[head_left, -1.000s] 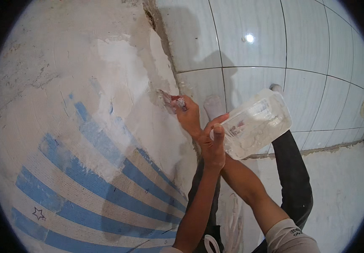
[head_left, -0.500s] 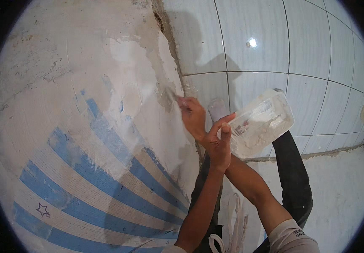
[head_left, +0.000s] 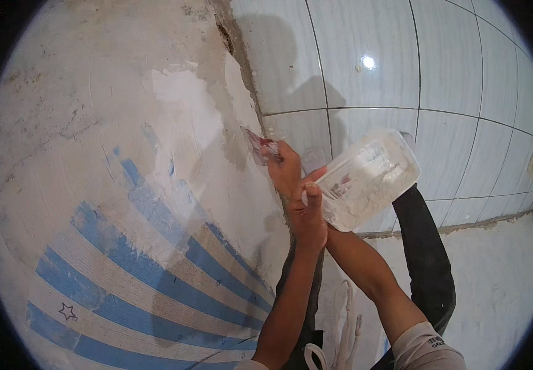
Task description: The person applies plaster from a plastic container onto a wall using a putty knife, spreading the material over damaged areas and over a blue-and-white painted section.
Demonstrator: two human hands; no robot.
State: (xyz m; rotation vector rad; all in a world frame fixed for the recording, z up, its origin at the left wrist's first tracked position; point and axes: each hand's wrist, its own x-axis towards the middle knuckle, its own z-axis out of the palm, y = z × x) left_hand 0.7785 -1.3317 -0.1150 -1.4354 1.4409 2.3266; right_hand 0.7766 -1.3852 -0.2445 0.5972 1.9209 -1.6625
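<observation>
My right hand [head_left: 286,165] grips a putty knife [head_left: 256,143] with a reddish, plaster-smeared top, held against the plastered wall [head_left: 106,74] near its edge with the tiles. The wall has white and grey patches and blue-and-white striped covering [head_left: 131,253] lower down. My left hand [head_left: 309,216] holds a white translucent plastic container [head_left: 374,179] by its near end, thumb over the rim; pale paste lies inside. My forearms cross, the left one over the right.
Pale glossy tiles [head_left: 454,74] cover the floor on the right, with a rough seam along the wall. My feet and dark-trousered legs [head_left: 427,259] are below the container. A pale surface [head_left: 488,277] at lower right holds beyond a cracked edge. White cords [head_left: 347,320] hang beside my legs.
My right hand and knife have shifted slightly along the patch by the wall's edge. My left hand and the container have moved a little left since half a second ago.
</observation>
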